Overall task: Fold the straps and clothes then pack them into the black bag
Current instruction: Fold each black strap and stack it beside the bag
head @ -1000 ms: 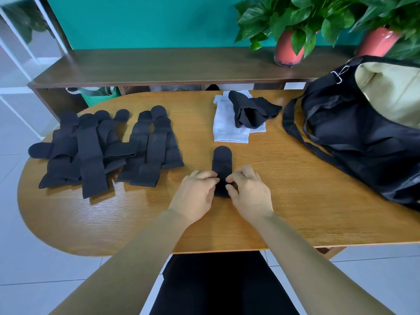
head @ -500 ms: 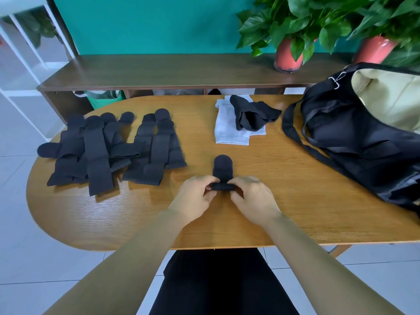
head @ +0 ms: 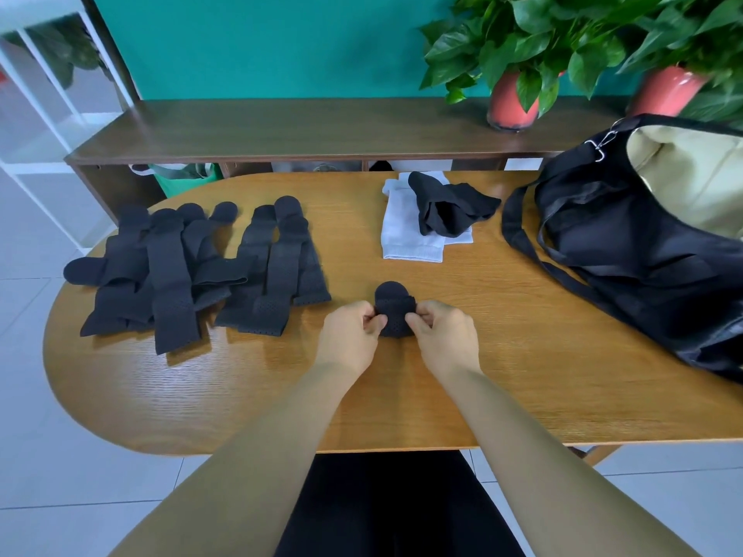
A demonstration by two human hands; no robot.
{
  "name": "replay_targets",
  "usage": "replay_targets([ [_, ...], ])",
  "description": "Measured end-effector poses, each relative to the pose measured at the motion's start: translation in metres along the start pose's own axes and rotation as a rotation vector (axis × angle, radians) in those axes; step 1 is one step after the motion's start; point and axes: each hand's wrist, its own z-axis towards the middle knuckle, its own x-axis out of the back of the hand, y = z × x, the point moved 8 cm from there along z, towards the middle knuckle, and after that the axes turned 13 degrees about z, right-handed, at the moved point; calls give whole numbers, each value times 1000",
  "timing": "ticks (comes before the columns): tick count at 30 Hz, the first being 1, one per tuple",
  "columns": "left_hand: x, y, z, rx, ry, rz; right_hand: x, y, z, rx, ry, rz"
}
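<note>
A short black perforated strap [head: 395, 311] lies rolled up on the wooden table [head: 522, 375], its rounded tip pointing away from me. My left hand [head: 352, 335] pinches its left side and my right hand [head: 444, 335] pinches its right side. Several more black straps [head: 169, 271] lie spread out at the left. A folded white cloth [head: 402, 231] sits at the back with a crumpled black garment [head: 446, 209] on top. The black bag [head: 643, 243] stands open at the right, showing a beige lining.
A dark wooden bench [head: 281, 130] runs behind the table against a teal wall. Two potted plants in red pots [head: 510, 100] stand on it at the right. A green bag [head: 181, 176] sits under the bench. White shelving is at the far left.
The strap between my hands has been rolled up from its near end toward the rounded tip, so it looks shorter. Both hands moved slightly away from me with it.
</note>
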Motion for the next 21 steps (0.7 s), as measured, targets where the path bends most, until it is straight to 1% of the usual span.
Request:
replay_targets([
  [5,-4,-3,8,59,-20,26,-8,5,8,-96,10,-24],
  [10,-1,-4,12,61,1,52,-9,6,12,-149,10,-66],
  [15,1,-4,15,88,-27,46,-10,3,12,-145,9,-103],
  [21,4,-2,15,107,-1,84,-10,2,13,-113,19,-170],
])
